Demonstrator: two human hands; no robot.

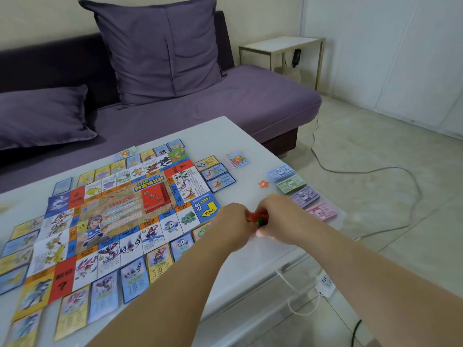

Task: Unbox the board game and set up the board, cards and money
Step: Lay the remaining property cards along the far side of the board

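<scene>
Purple sofa [250, 96] stands behind the white table [220, 136]. On the left part of the table the board [110, 216] lies flat and open. Cards [72, 314] lie face up in rows just beside its edges. A red pile [154, 196] of cards sits on the middle of the board.

Near the board's right corner, the left hand [231, 225] and the right hand [283, 219] meet over the table. Both have their fingers curled in and pinch some little red and green bits [258, 219] between them. The bits are too blurry to tell what they are.

Behind the hands there is a small pile [237, 159] of cards and an orange star [262, 184]. On the right, the money [290, 185] lies in four piles in a row: blue, green, purple and pink.
</scene>
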